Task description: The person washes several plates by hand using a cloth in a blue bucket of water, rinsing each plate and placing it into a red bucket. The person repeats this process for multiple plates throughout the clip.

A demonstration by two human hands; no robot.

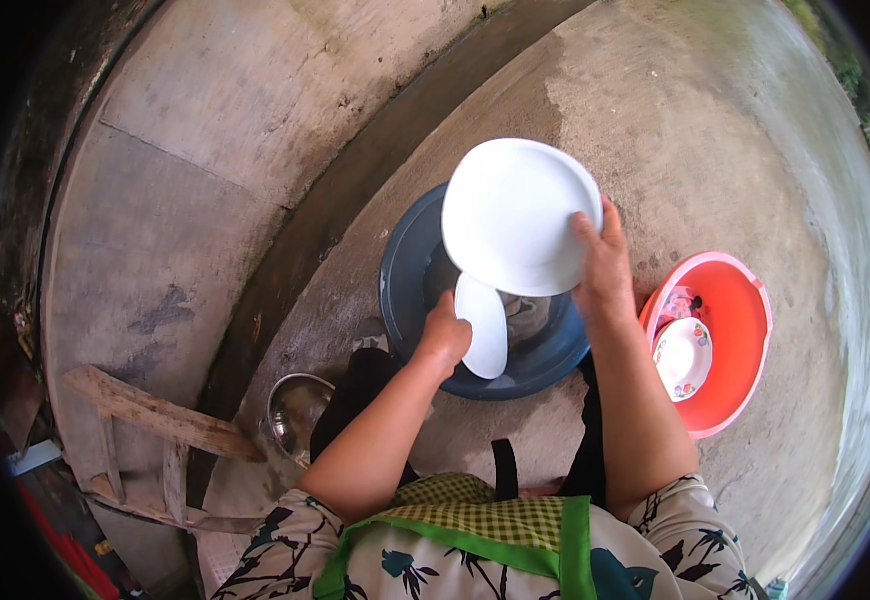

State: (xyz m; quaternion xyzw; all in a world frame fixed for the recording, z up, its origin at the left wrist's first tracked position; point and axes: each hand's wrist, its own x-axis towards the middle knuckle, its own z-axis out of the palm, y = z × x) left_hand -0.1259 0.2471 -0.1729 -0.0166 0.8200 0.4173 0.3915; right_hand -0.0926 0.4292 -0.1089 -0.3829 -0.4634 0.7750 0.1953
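Observation:
My right hand (603, 270) grips a white rounded-square plate (517, 210) by its right edge, thumb on the upper face. In my left hand (446, 337) is a second white dish (482, 326), tilted so that it looks like a narrow oval. The two dishes meet or overlap near the larger one's lower edge. Both are held over a dark blue basin (405, 300) on the ground between my legs. Inside the basin is what looks like water, with a greyish thing (528, 315), perhaps a cloth, partly hidden by the dishes.
A coral-pink plastic basin (742, 352) stands at my right, with a floral-edged plate (682, 356) inside. On the left are a metal pot (296, 412) and a wooden chair-like frame (164, 416). A drainage channel (315, 217) crosses the concrete floor (675, 150) beyond them.

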